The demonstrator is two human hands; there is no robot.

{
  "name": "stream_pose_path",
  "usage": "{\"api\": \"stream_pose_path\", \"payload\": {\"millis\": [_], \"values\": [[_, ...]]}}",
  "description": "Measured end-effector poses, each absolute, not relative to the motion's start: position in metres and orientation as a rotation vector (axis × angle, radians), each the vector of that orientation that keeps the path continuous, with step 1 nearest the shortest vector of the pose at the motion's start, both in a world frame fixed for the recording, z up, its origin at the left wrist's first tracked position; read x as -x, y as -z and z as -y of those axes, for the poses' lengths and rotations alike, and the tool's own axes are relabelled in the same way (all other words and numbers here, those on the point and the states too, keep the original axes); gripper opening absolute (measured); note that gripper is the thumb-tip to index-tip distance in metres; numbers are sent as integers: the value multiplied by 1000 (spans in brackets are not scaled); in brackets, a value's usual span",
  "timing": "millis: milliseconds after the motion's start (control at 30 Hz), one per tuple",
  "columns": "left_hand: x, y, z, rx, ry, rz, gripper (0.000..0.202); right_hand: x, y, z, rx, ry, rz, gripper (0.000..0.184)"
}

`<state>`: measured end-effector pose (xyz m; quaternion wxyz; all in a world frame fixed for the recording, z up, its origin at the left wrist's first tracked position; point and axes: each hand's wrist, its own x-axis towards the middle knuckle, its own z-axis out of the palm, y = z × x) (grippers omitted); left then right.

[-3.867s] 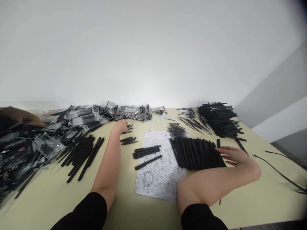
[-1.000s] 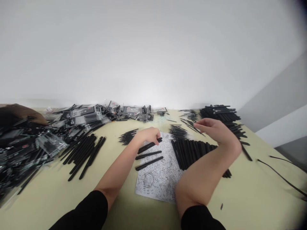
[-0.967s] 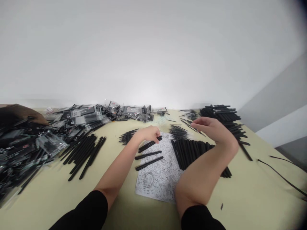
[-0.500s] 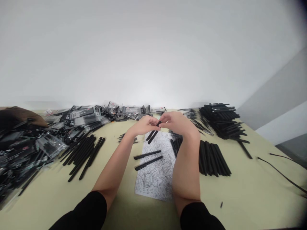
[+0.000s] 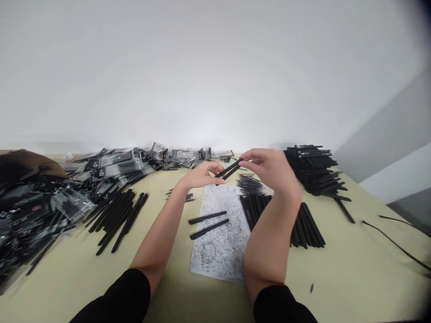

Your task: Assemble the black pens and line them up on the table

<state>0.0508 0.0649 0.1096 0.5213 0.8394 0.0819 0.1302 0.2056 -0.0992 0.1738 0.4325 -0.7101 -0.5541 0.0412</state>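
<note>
My left hand (image 5: pixel 201 175) and my right hand (image 5: pixel 269 166) are raised over the table, both pinched on black pens (image 5: pixel 229 170) held between them. The pens slant up to the right, the left fingers at their lower end, the right fingertips at their upper end. Below them lies a scribbled white paper sheet (image 5: pixel 222 237) with two single black pens (image 5: pixel 208 223) on it. A flat row of black pens (image 5: pixel 303 224) lies just right of the sheet, under my right forearm.
A heap of packaged pens in clear bags (image 5: pixel 50 193) fills the left side and the back edge. Loose black pens (image 5: pixel 117 217) lie left of my left arm. A tall stack of black pens (image 5: pixel 311 168) stands at the back right. Thin refills (image 5: pixel 249 183) lie behind the sheet. A black strap (image 5: pixel 393 237) trails at the right.
My left hand lifted pens off the sheet, leaving two there. My right hand swung in from the right and took their other end. Both hands then rose a little.
</note>
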Motion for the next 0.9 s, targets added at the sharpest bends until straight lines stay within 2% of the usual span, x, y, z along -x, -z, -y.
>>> {"api": "stream_pose_path", "payload": {"millis": [200, 400, 533, 700, 900], "values": [[-54, -109, -59, -1783, -310, -131, 24, -218, -168, 110, 1709, -43, 1233, 17], [-57, -112, -50, -1825, -361, -164, 18, -218, -167, 106, 1683, 20, 1233, 17], [-59, -108, -52, -1718, -320, -197, 21, -219, -165, 103, 1618, 14, 1221, 18], [-57, -106, -52, -1487, -213, -151, 36, -222, -161, 98, 1576, 7, 1172, 19], [-54, -113, -46, -1457, -149, -143, 30, -220, -162, 99, 1535, -27, 1134, 21]]}}
